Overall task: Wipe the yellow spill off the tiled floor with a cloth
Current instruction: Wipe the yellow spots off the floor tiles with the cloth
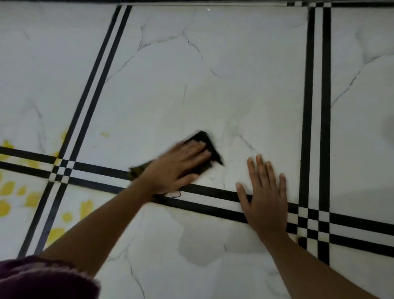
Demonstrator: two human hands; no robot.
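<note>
A dark cloth point(207, 145) lies flat on the white marble-look tile, pressed down by my left hand point(177, 168), whose fingers are spread over it. Its corners stick out beyond the fingertips and behind the wrist. My right hand point(264, 196) rests flat on the floor just to the right, fingers apart, holding nothing, across a black stripe. The yellow spill point(32, 199) shows as several blotches at the far left, around the stripe crossing, well away from the cloth. A small yellow speck point(104, 134) sits closer in.
Double black stripes point(317, 106) cross the white tiled floor point(234, 74) in a grid. A dark skirting edge point(213, 1) runs along the top. A purple fuzzy sleeve point(38, 279) fills the lower left corner. A damp grey patch point(200, 245) lies below the hands.
</note>
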